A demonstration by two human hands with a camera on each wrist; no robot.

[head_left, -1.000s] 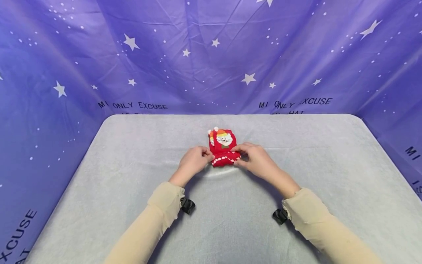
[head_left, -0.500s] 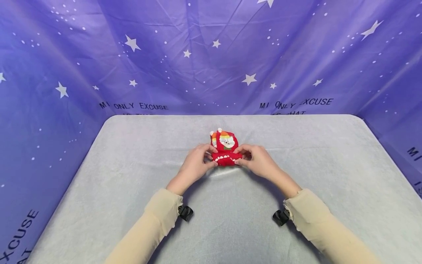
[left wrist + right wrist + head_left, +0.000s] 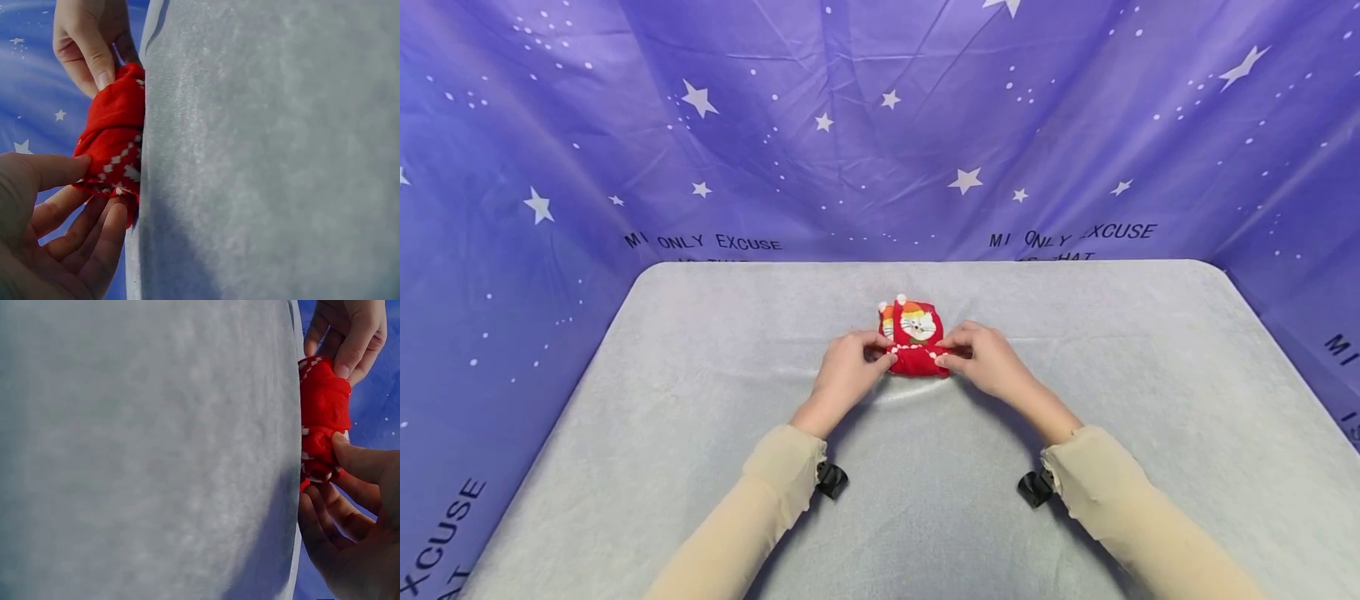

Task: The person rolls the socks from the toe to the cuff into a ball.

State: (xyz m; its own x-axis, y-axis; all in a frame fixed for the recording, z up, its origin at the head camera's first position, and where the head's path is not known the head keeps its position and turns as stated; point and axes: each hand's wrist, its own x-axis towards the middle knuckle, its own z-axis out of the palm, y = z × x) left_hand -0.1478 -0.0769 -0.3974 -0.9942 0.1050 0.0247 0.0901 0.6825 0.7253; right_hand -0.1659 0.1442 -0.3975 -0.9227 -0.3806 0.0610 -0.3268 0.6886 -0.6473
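Small red sock [image 3: 914, 342] with cartoon cat face, near end rolled up, lying mid-table

Two forearms in beige sleeves, extended forward and converging at centre; left hand [image 3: 844, 375] fingers curled, thumb and fingertips pinched together; right hand [image 3: 988, 360] likewise curled and pinching, thumb opposed to fingertips

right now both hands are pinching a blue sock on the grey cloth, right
Not quite: the sock is red with a white trim, not blue, as the head view shows. The left hand and right hand do pinch its ends on the grey cloth.
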